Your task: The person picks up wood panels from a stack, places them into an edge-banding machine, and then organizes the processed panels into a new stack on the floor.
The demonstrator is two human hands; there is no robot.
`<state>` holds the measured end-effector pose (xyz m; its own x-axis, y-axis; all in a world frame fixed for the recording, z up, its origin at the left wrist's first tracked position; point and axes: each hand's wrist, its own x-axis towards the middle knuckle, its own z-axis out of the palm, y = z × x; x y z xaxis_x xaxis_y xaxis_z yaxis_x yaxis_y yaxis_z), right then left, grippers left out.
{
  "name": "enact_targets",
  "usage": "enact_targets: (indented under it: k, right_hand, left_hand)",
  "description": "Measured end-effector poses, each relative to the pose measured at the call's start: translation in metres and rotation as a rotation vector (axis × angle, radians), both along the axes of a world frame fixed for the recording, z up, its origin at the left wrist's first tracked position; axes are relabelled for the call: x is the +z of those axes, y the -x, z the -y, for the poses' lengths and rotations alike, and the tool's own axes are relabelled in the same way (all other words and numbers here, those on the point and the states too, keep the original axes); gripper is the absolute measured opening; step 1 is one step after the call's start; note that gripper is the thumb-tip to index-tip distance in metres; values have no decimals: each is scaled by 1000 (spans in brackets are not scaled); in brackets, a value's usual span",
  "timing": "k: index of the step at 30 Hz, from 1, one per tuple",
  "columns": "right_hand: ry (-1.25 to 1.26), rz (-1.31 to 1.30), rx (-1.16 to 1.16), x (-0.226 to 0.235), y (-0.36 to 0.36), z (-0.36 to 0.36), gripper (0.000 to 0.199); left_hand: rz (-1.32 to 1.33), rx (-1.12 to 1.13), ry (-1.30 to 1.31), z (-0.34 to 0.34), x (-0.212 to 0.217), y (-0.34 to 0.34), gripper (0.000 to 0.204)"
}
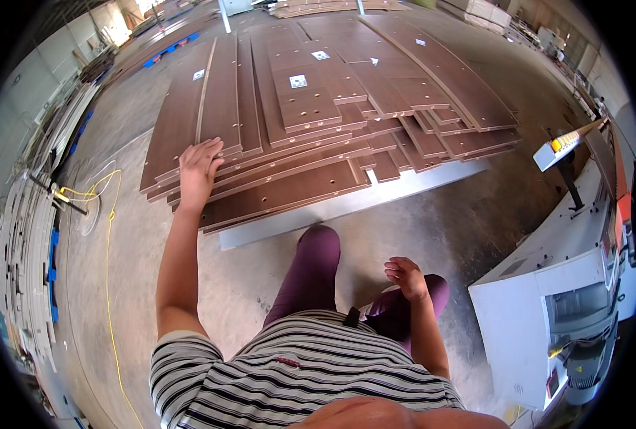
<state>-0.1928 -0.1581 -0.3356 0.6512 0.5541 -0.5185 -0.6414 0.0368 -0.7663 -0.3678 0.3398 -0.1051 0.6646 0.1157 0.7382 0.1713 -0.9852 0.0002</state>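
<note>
A broad stack of brown wooden panels point(275, 191) lies ahead of me, with small holes drilled in many of them. My left hand point(200, 161) rests at the near end of a long narrow panel point(221, 100) on the stack's left side. Its fingers are stretched over the top face near the edge, apparently without closing round it. My right hand point(406, 276) hovers above my right knee, short of the stack. Its fingers are loosely extended, and nothing shows in them.
Below the stack a pale flat board point(353, 202) sticks out toward my legs. A large white machine point(539, 304) stands close on the right, with a yellow-marked arm point(565, 145) above it. On the left floor runs a yellow cable point(110, 286), beside long stacked strips point(21, 243).
</note>
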Motion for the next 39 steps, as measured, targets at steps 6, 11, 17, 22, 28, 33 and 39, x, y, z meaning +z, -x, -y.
enact_targets:
  k: [6, 11, 17, 22, 28, 33, 39]
  right_hand:
    - [-10, -24, -37, -10, 10, 15, 23]
    - [-25, -37, -9, -39, 2, 10, 24]
    - [0, 56, -68, -2, -15, 31, 26]
    - [-13, 116, -207, 21, -25, 60, 26]
    - [-118, 224, -469, 58, -40, 123, 21]
    - [-6, 802, -908, 166, -40, 214, 24]
    - [82, 921, -1356, 287, -32, 374, 32]
  left_hand:
    - [56, 39, -45, 0, -4, -7, 31]
    - [97, 23, -38, -14, -10, 10, 32]
    - [33, 22, 102, -20, -11, 1, 26]
    - [5, 87, 106, -26, -22, 1, 27]
    - [21, 54, 29, -30, -23, 0, 27]
    - [36, 20, 11, -12, -16, 1, 28]
    - [116, -182, 59, 92, -18, -52, 25]
